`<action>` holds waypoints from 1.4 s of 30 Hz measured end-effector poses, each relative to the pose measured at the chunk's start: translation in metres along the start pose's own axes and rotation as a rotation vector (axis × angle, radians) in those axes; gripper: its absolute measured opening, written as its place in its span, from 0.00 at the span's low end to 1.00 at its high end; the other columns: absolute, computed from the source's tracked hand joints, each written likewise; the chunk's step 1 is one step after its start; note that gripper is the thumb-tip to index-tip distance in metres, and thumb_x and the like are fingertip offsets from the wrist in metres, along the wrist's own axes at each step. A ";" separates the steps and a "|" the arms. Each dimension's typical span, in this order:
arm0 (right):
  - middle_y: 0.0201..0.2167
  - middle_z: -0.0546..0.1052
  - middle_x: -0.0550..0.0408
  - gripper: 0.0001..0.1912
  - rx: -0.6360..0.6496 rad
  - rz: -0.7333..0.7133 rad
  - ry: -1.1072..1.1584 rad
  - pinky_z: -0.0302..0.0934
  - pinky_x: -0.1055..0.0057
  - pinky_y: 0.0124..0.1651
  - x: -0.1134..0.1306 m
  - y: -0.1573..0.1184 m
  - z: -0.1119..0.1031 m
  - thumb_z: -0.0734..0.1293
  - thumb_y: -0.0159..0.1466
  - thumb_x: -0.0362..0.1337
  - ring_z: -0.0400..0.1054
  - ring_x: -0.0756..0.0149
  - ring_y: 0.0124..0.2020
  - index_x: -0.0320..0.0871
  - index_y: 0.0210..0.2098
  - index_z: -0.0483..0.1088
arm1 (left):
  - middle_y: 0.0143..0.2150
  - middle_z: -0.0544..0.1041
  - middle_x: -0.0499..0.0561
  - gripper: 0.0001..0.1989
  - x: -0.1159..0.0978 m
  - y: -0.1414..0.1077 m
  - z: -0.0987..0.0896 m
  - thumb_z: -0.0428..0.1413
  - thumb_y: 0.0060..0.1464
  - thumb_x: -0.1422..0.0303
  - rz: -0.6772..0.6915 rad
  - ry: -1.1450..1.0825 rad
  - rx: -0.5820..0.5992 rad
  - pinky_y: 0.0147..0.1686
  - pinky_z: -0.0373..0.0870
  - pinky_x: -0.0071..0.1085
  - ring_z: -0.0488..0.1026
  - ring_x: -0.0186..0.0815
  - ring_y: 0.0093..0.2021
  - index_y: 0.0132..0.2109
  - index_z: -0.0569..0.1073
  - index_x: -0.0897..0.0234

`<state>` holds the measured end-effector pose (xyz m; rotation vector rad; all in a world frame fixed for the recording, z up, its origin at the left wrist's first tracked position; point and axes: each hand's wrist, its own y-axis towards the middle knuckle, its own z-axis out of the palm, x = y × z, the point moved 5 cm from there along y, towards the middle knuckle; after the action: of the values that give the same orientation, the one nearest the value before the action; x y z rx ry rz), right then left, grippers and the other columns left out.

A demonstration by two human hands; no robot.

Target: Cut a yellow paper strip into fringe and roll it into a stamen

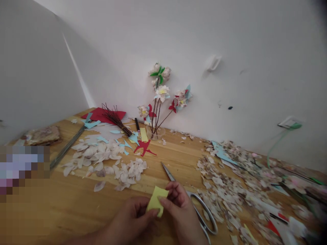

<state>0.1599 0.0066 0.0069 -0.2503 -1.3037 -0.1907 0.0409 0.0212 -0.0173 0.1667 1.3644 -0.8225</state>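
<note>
Toward the tabletop's (76, 211) near edge, the left hand (131, 216) and right hand (182, 209) pinch a yellow paper piece (157, 201) between thumbs and fingers, just beside the scissors (206, 211); petals (98, 153) lie toward the far-left corner.

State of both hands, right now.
Left hand: closed, pinching the yellow paper at its lower edge.
Right hand: closed, thumb and fingers on the same paper's right side.
</note>
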 end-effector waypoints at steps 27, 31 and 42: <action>0.18 0.61 0.65 0.16 -0.036 -0.013 -0.103 0.51 0.75 0.26 -0.003 0.009 -0.003 0.71 0.48 0.46 0.53 0.72 0.22 0.43 0.20 0.62 | 0.33 0.63 0.47 0.14 -0.013 0.001 -0.008 0.62 0.40 0.63 0.570 0.153 0.010 0.31 0.60 0.27 0.63 0.33 0.33 0.36 0.72 0.60; 0.18 0.62 0.63 0.16 -0.027 -0.056 -0.212 0.51 0.75 0.25 0.003 0.008 -0.002 0.69 0.48 0.48 0.54 0.71 0.22 0.43 0.20 0.63 | 0.36 0.64 0.49 0.11 -0.014 0.003 -0.001 0.62 0.41 0.61 0.556 0.048 0.109 0.41 0.61 0.34 0.63 0.39 0.41 0.32 0.73 0.61; 0.18 0.63 0.63 0.14 -0.067 -0.173 -0.231 0.54 0.77 0.24 0.015 0.001 0.007 0.68 0.50 0.46 0.56 0.72 0.21 0.43 0.19 0.63 | 0.40 0.70 0.51 0.10 -0.027 0.001 0.001 0.62 0.41 0.63 0.481 0.035 0.124 0.46 0.61 0.38 0.66 0.41 0.43 0.33 0.77 0.59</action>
<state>0.1579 0.0093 0.0233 -0.2211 -1.5509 -0.3607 0.0427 0.0330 0.0075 0.5837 1.2344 -0.4988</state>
